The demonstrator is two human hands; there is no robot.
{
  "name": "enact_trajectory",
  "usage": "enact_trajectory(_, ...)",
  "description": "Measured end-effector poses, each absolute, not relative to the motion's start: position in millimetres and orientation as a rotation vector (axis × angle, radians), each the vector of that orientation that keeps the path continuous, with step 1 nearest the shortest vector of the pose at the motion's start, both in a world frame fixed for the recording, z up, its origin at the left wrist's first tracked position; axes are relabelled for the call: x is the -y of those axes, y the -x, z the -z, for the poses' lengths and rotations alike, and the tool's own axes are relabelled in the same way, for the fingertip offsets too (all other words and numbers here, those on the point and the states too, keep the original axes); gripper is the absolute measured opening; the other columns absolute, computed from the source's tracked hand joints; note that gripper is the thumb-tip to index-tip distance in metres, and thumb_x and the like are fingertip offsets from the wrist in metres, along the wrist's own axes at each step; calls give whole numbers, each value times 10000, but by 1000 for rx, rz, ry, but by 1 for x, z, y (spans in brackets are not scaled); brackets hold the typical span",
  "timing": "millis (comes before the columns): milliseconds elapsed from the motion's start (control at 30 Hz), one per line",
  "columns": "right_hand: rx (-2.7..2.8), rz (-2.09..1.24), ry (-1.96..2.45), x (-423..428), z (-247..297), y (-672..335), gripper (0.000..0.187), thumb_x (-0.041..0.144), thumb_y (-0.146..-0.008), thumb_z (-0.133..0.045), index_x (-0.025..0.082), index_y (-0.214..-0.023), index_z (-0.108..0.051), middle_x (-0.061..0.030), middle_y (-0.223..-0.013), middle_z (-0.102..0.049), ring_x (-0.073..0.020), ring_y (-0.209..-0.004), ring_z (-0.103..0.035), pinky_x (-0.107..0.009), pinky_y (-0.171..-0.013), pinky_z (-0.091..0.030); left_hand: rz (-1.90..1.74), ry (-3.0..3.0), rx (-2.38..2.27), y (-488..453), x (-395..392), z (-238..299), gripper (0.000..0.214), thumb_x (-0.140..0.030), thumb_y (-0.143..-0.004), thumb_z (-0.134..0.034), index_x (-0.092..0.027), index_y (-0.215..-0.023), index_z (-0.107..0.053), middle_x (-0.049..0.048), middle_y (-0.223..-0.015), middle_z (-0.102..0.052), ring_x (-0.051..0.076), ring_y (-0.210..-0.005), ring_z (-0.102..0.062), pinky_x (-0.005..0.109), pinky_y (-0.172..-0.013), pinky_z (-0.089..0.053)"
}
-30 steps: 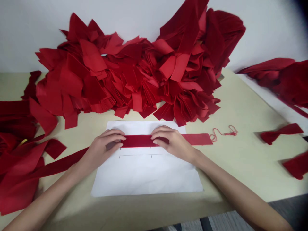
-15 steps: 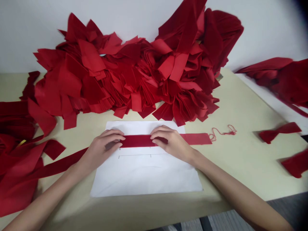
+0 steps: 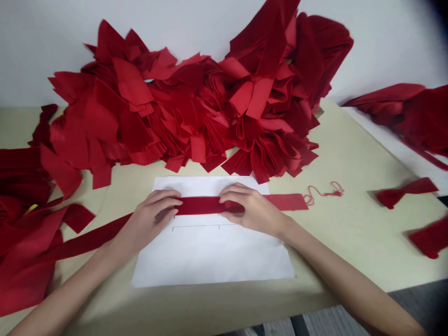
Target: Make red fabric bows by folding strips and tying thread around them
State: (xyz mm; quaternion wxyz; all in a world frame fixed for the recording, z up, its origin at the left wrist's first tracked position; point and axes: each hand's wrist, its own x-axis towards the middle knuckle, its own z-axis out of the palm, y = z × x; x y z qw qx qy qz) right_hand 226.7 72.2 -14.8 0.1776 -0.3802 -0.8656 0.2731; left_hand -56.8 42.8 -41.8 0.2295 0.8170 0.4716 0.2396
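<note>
A dark red velvet ribbon [image 3: 199, 206] lies straight across a white sheet of paper [image 3: 210, 261] marked with black ruled lines. My left hand [image 3: 154, 212] holds the ribbon near the left marks, its fingers along the top edge and thumb at the lower one. With fingers and thumb likewise on both edges, my right hand [image 3: 247, 205] grips it farther right. Beyond that hand a lighter red stretch of ribbon [image 3: 287, 201] shows, with loose red thread [image 3: 325, 190] by its end. To the left, the ribbon runs under my left wrist toward a heap.
A large pile of red ribbon pieces [image 3: 189, 107] stands against the wall behind the paper. More red ribbon [image 3: 28, 261] is heaped at left. Two short folded red pieces [image 3: 406, 191] lie at right, near another red pile [image 3: 420, 116] on a white surface.
My right thumb has shifted slightly down to the ribbon's lower edge, showing more velvet between thumb and fingers. My left hand and the ribbon stay almost in place.
</note>
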Motion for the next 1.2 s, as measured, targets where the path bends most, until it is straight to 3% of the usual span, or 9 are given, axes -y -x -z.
enact_trajectory(333,2442,-770,1083,-71,13,-228,149,242,-800,-639,212,-945,-653,-46,-1087,-643,-193,-1046,-590,-340,-900,-514,-674,-2270,-1275,55,-41,42,201,-193,-911,-474,-234,-1061,-602,58,-1189,-598,221,-1121,-538,432,-953,-473)
enact_trajectory(767,2458,-675,1009,-74,19,-229,145,162,-850,-556,190,-770,-674,-51,-1004,-665,-175,-969,-610,-326,-837,-526,-600,-2337,-1086,54,-39,40,354,-77,-920,-404,-239,-1172,-592,61,-1190,-620,217,-1160,-501,427,-951,-467)
enact_trajectory(1200,2479,-664,1066,-74,17,-231,155,172,-867,-538,190,-753,-641,-54,-1017,-653,-176,-991,-602,-321,-865,-506,-655,-2299,-1036,55,-44,43,310,-90,-928,-407,-218,-1089,-638,65,-1141,-641,204,-1102,-541,397,-895,-473)
